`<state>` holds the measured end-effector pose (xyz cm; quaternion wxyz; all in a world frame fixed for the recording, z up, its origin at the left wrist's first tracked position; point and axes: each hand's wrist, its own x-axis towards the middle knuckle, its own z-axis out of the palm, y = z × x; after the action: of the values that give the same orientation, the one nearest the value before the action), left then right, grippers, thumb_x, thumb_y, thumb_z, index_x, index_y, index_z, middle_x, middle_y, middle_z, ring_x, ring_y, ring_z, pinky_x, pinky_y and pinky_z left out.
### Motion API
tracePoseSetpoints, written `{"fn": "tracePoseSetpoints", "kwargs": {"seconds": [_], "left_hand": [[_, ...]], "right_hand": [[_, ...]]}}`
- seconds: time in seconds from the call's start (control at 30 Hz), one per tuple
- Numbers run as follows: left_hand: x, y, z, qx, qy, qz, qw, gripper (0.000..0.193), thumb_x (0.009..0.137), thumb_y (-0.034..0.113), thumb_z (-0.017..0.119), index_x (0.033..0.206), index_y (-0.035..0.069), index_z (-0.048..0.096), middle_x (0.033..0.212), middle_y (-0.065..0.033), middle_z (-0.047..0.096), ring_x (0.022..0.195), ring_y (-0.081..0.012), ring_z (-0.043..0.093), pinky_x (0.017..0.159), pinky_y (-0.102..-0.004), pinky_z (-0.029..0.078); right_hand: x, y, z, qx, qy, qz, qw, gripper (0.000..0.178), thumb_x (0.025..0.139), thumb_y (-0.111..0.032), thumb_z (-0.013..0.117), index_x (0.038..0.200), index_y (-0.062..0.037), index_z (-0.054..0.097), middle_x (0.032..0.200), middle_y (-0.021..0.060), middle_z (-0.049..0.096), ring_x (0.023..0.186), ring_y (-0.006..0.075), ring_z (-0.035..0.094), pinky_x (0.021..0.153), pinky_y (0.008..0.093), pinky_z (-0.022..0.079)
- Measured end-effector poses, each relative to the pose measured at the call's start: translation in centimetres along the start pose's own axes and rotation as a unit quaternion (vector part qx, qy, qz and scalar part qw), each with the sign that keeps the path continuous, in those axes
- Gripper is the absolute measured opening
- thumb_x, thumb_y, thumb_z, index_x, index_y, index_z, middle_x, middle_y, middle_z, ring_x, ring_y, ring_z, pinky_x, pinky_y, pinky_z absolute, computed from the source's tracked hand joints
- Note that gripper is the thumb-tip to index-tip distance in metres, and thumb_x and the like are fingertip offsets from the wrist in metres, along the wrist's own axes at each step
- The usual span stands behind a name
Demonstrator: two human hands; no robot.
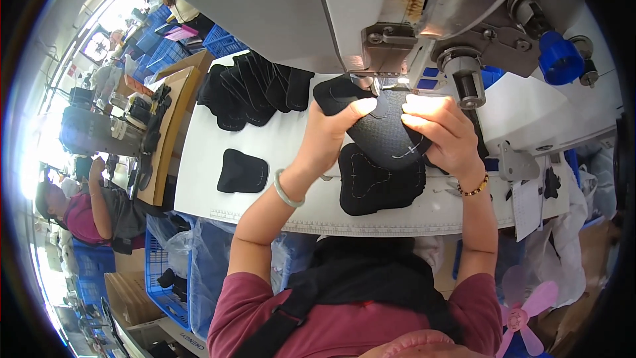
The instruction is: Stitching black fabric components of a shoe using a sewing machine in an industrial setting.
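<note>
Both my hands press a black textured fabric piece [391, 136] flat under the presser foot [368, 83] of a sewing machine [265, 10]. My left hand [331, 129] has its thumb on top of the piece, near the foot, and its fingers hidden below. On the other side, my right hand [447, 131] pinches the edge between fingers and thumb. White stitch marks show on the piece's near end. Just below it on the white table [298, 205] lie more black pieces [381, 189] with white stitched outlines, partly covered by the held one.
A fanned pile of black pieces [258, 89] lies at the back left, and a single black piece [242, 171] nearer. A ruler strip [344, 231] runs along the table's front edge. Blue baskets [156, 258] stand lower left; a pink fan [517, 318] lower right. A co-worker [89, 215] sits left.
</note>
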<state>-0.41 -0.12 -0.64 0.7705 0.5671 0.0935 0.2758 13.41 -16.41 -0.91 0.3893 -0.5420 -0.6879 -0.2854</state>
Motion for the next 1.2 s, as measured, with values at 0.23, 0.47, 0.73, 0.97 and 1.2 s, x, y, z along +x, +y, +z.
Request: {"fn": "tracePoseSetpoints", "kwargs": {"seconds": [0.23, 0.47, 0.73, 0.97, 1.2], "left_hand": [[2.3, 0.2, -2.1, -0.057, -0.049, -0.106, 0.991, 0.028, 0.080, 0.003, 0.066, 0.106, 0.001, 0.056, 0.097, -0.0075, 0.064, 0.090, -0.0163, 0.063, 0.081, -0.0287, 0.050], [3.3, 0.6, -1.4, -0.070, -0.032, -0.111, 0.991, 0.027, 0.082, 0.004, 0.065, 0.107, 0.002, 0.055, 0.099, -0.0069, 0.062, 0.091, -0.0157, 0.061, 0.083, -0.0302, 0.049], [2.4, -1.4, -1.3, -0.113, -0.022, -0.019, 0.993, 0.018, 0.085, 0.002, 0.063, 0.103, 0.001, 0.060, 0.096, -0.0051, 0.064, 0.089, -0.0139, 0.061, 0.082, -0.0292, 0.049], [2.0, -3.0, -1.5, -0.098, -0.012, 0.082, 0.992, 0.011, 0.086, 0.000, 0.060, 0.096, -0.001, 0.065, 0.093, -0.0049, 0.067, 0.084, -0.0110, 0.062, 0.080, -0.0270, 0.049], [1.8, -2.9, -0.5, -0.057, 0.012, 0.149, 0.987, 0.011, 0.087, 0.003, 0.061, 0.096, 0.000, 0.066, 0.090, -0.0031, 0.066, 0.078, -0.0081, 0.060, 0.070, -0.0238, 0.050]], "right_hand": [[0.6, -1.3, 0.1, -0.049, -0.002, -0.001, 0.999, 0.032, 0.064, 0.001, 0.065, 0.096, -0.0044, 0.064, 0.101, 0.0038, 0.062, 0.084, 0.0206, 0.057, 0.076, 0.0306, 0.049], [0.4, -1.3, 0.9, -0.080, 0.011, 0.002, 0.997, 0.033, 0.066, -0.002, 0.067, 0.099, -0.0037, 0.064, 0.100, 0.0049, 0.062, 0.083, 0.0208, 0.057, 0.076, 0.0312, 0.048], [0.1, -1.7, 1.2, -0.095, 0.031, 0.026, 0.995, 0.029, 0.069, -0.004, 0.067, 0.098, -0.0043, 0.065, 0.097, 0.0034, 0.061, 0.089, 0.0203, 0.059, 0.084, 0.0347, 0.046], [-0.2, -1.4, 0.9, -0.100, 0.027, 0.032, 0.994, 0.028, 0.070, -0.003, 0.065, 0.098, -0.0060, 0.065, 0.100, 0.0036, 0.062, 0.094, 0.0210, 0.059, 0.086, 0.0338, 0.044], [-0.5, -1.1, 1.0, -0.109, 0.033, 0.042, 0.993, 0.028, 0.071, -0.004, 0.064, 0.099, -0.0067, 0.064, 0.103, 0.0047, 0.062, 0.096, 0.0210, 0.059, 0.088, 0.0356, 0.043]]}}
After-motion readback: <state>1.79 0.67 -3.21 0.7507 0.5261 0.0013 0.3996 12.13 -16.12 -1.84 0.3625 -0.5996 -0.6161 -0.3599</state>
